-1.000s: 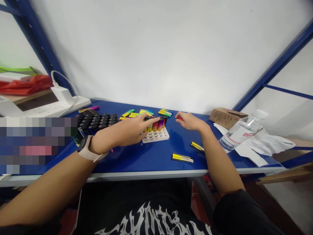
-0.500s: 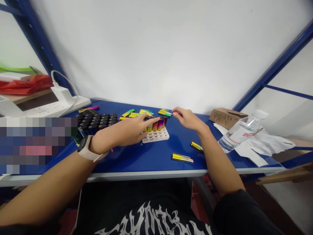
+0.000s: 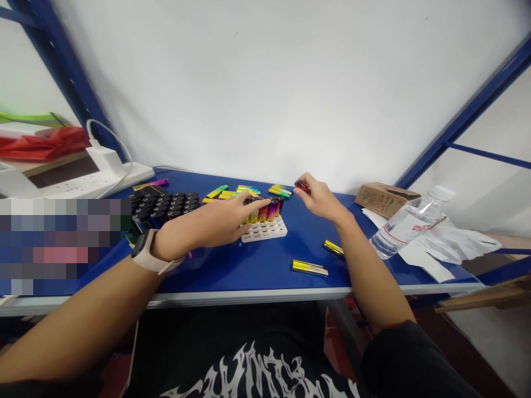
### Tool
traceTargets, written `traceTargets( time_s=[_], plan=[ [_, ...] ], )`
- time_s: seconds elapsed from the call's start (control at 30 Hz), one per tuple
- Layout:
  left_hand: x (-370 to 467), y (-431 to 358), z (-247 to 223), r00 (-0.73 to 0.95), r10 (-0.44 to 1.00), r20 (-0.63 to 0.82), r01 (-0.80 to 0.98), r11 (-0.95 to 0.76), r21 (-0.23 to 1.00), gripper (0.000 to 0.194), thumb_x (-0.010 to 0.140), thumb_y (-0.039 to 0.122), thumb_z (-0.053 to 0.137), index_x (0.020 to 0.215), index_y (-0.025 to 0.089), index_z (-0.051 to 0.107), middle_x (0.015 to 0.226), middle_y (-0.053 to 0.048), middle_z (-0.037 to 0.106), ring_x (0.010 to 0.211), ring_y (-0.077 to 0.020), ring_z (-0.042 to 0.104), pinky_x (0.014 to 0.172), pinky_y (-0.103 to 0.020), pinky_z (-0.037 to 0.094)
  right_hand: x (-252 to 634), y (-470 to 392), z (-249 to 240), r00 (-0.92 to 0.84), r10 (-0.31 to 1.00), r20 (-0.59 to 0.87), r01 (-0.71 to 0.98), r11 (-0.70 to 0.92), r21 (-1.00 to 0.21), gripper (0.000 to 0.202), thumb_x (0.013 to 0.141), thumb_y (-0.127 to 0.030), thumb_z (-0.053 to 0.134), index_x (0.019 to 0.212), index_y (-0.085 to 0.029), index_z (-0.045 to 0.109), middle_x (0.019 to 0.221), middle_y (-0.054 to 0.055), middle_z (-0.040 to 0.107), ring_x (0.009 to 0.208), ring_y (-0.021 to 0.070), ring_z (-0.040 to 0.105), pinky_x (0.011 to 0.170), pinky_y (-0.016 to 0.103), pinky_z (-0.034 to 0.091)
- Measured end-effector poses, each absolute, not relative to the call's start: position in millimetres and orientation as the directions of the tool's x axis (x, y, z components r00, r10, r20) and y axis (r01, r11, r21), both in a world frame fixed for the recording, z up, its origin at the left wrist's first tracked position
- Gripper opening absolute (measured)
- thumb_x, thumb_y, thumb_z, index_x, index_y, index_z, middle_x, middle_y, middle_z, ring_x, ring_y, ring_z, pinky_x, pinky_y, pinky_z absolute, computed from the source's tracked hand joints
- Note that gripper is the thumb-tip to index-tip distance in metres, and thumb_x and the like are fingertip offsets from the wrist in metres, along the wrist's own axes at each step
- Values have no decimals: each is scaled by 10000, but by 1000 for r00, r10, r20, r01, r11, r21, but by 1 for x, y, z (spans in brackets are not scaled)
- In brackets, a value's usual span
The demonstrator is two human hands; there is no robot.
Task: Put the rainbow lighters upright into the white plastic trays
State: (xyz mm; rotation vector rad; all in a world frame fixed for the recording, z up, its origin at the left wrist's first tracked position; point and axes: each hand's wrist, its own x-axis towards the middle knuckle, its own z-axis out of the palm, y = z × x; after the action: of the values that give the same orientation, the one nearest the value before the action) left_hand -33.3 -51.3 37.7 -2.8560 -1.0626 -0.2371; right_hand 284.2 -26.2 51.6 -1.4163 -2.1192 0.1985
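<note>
My left hand (image 3: 219,222) reaches over a white rack (image 3: 265,232) with its fingers stretched out, the index finger along the black tops of shiny coloured tubes (image 3: 272,211). These tubes stand upright in the rack's back part, while holes show along its front. In my right hand (image 3: 319,199), a small red tube with a black end (image 3: 302,187) is pinched between thumb and fingers, above the table and to the right of the rack. Behind the rack lie several shiny yellow-green pieces (image 3: 280,190). The fingers of my left hand partly cover the row of tubes.
Many black-topped tubes (image 3: 166,205) stand close together at left, near a white power strip (image 3: 136,174). Two yellow pieces (image 3: 309,268) lie front right. Further right are a cardboard box (image 3: 381,200), a water bottle (image 3: 409,224) and white plastic wrapping (image 3: 460,243). A wall rises behind.
My right hand has lifted and turned slightly, so more of the red tube and its black end shows. My left hand and the rack have stayed in place.
</note>
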Motion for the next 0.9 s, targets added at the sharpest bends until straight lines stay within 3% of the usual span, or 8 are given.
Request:
traceTargets(
  time_s=[0.2,0.4,0.7,0.9],
  plan=[
    [-32,-50,37,747,641,179,651,-759,5,752,1098,281,529,1820,311,325,1619,-213,580,1112,-340,786,1031,-493,584,284,-28,51,-308,890,335,795,435,-424,132,1071,-385,566,1077,-256,538,840,18,664,765,221,586,758,344,398],
    [-32,-52,39,739,649,178,664,-747,-33,742,1095,273,518,1810,300,324,1603,-210,581,1111,-337,773,1015,-489,584,279,-30,54,-270,890,369,811,416,-411,447,1132,-543,488,793,-261,415,723,-3,538,688,186,470,691,353,315],
    [-30,-53,41,720,668,186,686,-726,-51,697,1092,296,506,1781,311,397,1520,-204,627,1158,-365,747,999,-514,599,278,-29,55,-268,885,380,815,419,-401,303,1141,-434,450,885,-279,400,776,0,569,741,215,538,752,345,371],
    [-29,-53,42,715,672,192,691,-721,-47,693,1091,291,499,1777,318,408,1527,-197,627,1175,-363,746,1013,-523,602,278,-29,54,-265,889,374,789,423,-445,358,1139,-519,435,877,-275,424,772,-2,555,747,214,532,755,342,379]
  ],
)
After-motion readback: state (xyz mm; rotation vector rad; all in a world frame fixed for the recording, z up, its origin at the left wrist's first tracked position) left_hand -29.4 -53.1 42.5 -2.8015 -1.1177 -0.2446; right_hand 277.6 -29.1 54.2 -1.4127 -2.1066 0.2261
